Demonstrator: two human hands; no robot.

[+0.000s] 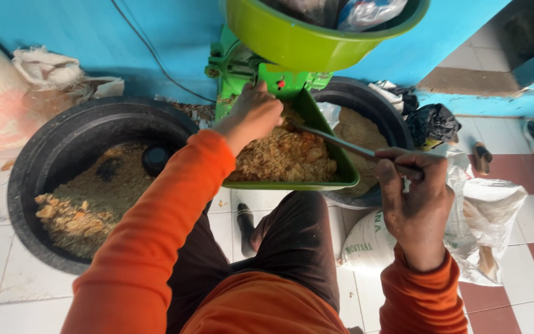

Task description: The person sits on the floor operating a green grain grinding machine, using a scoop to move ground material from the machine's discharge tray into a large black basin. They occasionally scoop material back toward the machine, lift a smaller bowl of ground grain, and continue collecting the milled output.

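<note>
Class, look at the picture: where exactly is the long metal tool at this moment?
In the head view, right of centre: the metal tool is gripped by the right hand, its tip reaching into the green tray of crumbly feed, near the left hand.

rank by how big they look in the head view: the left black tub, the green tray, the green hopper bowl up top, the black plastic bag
1. left black tub
2. and 3. green tray and green hopper bowl: unsure, since the bowl is cut off by the frame's top edge and the tray is partly covered by a hand
4. black plastic bag
</note>
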